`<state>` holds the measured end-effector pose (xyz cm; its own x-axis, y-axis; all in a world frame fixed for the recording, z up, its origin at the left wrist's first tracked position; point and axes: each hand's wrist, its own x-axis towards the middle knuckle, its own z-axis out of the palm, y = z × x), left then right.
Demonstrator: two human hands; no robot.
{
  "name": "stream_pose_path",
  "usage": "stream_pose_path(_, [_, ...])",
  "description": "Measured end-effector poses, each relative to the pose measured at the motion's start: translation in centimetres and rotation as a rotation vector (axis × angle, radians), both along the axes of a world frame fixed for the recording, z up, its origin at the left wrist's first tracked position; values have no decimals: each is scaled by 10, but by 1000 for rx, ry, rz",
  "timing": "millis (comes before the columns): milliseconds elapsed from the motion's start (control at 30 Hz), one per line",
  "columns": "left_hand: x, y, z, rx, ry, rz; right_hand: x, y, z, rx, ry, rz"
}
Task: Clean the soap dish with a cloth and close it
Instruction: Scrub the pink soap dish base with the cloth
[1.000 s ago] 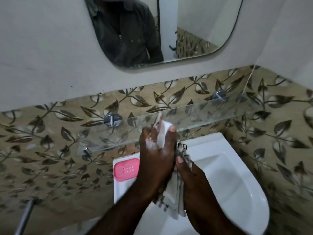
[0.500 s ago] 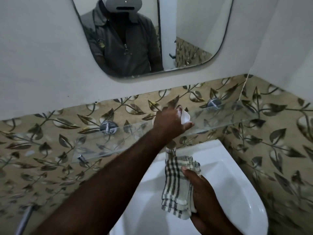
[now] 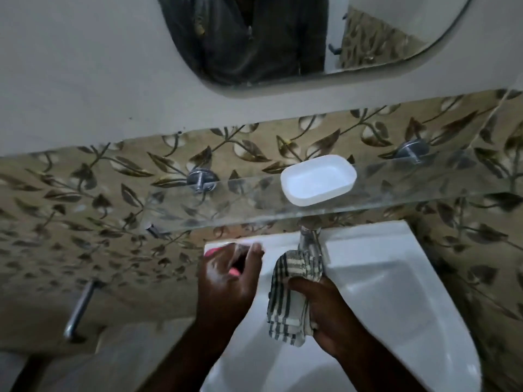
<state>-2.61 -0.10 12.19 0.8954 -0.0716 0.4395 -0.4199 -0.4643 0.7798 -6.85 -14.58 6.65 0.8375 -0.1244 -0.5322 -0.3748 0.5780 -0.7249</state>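
The white soap dish half (image 3: 318, 179) lies open side up on the glass shelf (image 3: 410, 193), with no hand on it. The pink perforated tray (image 3: 210, 252) sits on the back left corner of the sink (image 3: 382, 267). My left hand (image 3: 229, 281) covers most of the tray, with the fingers and thumb curled round it. Soap foam shows on that hand. To its right, my right hand (image 3: 328, 315) grips a folded checked cloth (image 3: 294, 295) over the basin, just in front of the tap (image 3: 310, 241).
A mirror (image 3: 283, 38) hangs on the wall above the shelf and reflects a person's dark jacket. Chrome shelf mounts (image 3: 201, 179) stick out of the leaf-patterned tiles. A metal bar (image 3: 79, 309) juts out at lower left. The corner wall stands close on the right.
My left hand set the white dish half on the glass shelf, let go, and dropped to the pink tray on the sink corner. The right hand kept hold of the cloth.
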Motion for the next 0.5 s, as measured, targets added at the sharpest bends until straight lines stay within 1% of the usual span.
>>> stream_pose_path(67, [3, 30, -52, -3, 216, 123, 11, 10, -17, -34, 57, 7])
stream_pose_path(133, [11, 54, -88, 101, 339, 210, 22, 18, -34, -67, 109, 14])
stream_pose_path(200, [24, 70, -105, 184, 392, 274, 34, 26, -48, -101, 149, 59])
stream_pose_path(267, [41, 79, -112, 212, 467, 299, 48, 32, -56, -114, 175, 102])
stream_pose_path(400, [81, 90, -133, 422, 492, 246, 73, 42, -69, -128, 210, 157])
stream_pose_path(500, [103, 94, -144, 508, 540, 239, 87, 48, -77, -148, 217, 148])
